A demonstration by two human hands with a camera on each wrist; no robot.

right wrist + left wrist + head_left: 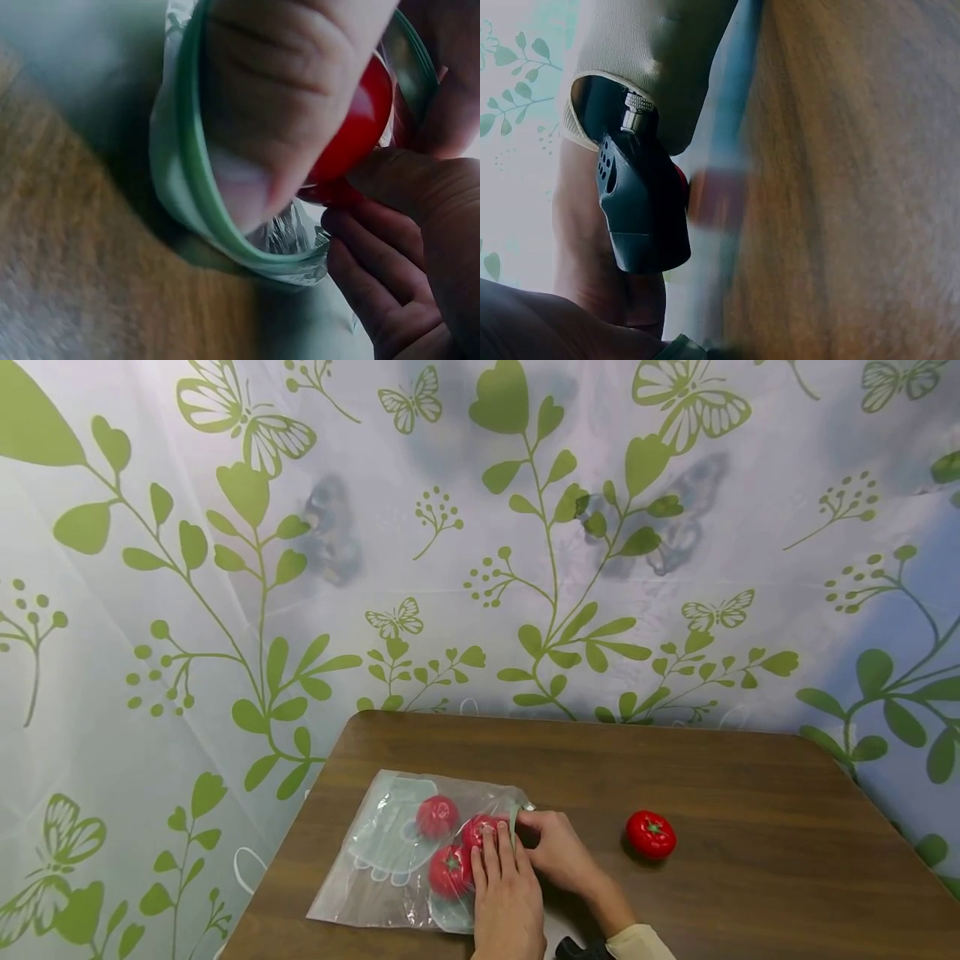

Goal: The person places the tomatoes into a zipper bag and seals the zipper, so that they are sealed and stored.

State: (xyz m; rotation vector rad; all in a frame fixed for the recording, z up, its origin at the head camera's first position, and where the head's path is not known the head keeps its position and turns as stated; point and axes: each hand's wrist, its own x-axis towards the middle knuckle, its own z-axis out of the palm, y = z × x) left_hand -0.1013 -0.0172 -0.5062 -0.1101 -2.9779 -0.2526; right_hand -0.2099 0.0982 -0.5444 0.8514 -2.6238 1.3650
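A clear zip bag (pixel 352 893) with a green strip along its mouth lies on the table, with three red tomatoes showing through it. My left hand (pixel 506 893) holds the bag at its mouth, fingers stretched over the top beside a tomato (pixel 480 828). In the right wrist view, a large thumb (pixel 262 112) overlaps the green rim (pixel 196 150) of the open mouth. My right hand (pixel 562 852) reaches the mouth from the right, its fingers around a glossy red tomato (pixel 364 120) in the opening; their tips are partly hidden. A loose tomato (pixel 651 835) sits farther right.
Brown wood table (pixel 750 860) with rounded back corners. A patterned curtain (pixel 450 527) with green leaves and butterflies hangs behind it. A black wrist camera (pixel 645 202) sits at the beige sleeve (pixel 652 67) of my right arm.
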